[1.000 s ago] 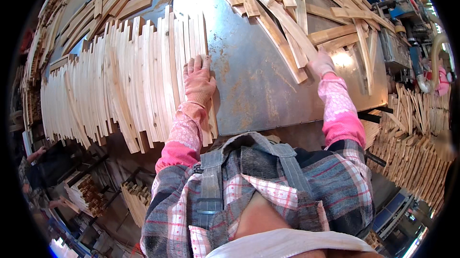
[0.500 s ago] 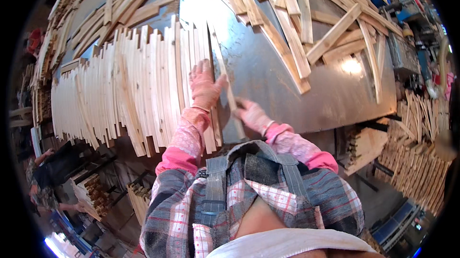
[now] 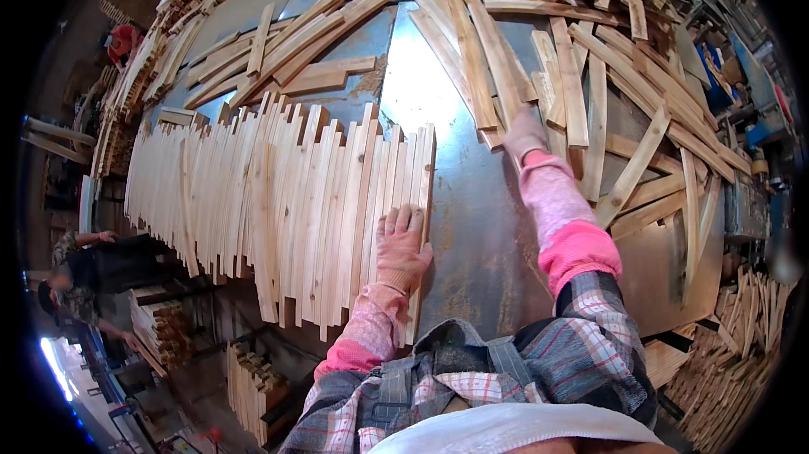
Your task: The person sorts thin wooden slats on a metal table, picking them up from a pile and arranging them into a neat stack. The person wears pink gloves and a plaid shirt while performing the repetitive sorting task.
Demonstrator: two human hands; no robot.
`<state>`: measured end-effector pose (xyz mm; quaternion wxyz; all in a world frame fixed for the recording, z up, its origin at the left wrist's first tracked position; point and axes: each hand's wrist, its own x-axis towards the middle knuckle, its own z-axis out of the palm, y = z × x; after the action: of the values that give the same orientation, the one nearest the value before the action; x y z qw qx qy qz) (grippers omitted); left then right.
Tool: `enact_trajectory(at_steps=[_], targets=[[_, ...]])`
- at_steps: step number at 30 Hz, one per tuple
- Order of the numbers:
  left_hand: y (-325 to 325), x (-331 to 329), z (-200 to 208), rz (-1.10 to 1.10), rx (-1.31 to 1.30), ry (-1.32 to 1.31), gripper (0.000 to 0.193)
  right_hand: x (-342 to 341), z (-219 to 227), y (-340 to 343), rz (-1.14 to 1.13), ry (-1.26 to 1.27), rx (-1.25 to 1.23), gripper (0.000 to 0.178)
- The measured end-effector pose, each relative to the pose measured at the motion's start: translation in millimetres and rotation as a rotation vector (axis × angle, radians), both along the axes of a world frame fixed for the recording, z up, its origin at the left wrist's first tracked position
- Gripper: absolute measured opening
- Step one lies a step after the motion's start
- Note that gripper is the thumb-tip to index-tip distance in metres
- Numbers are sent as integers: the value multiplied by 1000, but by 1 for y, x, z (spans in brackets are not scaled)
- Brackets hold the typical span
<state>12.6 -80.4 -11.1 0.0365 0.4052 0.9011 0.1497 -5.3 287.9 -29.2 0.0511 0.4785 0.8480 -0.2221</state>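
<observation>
My left hand (image 3: 403, 243) lies with its fingers flat on the right end of a long row of pale wooden strips (image 3: 316, 218) set side by side. Its thumb rests at the outer edge of the last strip (image 3: 426, 168). My right hand (image 3: 524, 136) reaches to the loose strips (image 3: 506, 58) on the right, its slightly blurred fingers closed around a wooden strip there. My forearm hides most of that strip. Both forearms wear pink patterned sleeve covers.
The metal tabletop (image 3: 468, 227) shows between the row and the loose pile. More strips (image 3: 329, 24) lie behind the row. Cut wood is stacked at the lower right (image 3: 725, 370) and below the table (image 3: 253, 391). A person (image 3: 101, 256) works at the left.
The strip between my hands now stands against the row's right end. My right hand has moved away from my body to the loose strips. The view has shifted.
</observation>
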Motion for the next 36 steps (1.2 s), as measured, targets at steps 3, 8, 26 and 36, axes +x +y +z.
enact_trajectory(at_steps=[3, 8, 26, 36], targets=[[-3, -3, 2, 28, -30, -50, 68, 4, -3, 38, -36, 317, -394, 69], [2, -4, -1, 35, -79, -90, 68, -58, -6, 8, 15, 263, -38, 66], [42, 27, 3, 168, 453, -388, 68, 215, -21, -120, -39, 974, -1035, 41], [3, 61, -27, 508, 997, -1937, 46, 296, 20, -272, -339, 789, -1388, 51]])
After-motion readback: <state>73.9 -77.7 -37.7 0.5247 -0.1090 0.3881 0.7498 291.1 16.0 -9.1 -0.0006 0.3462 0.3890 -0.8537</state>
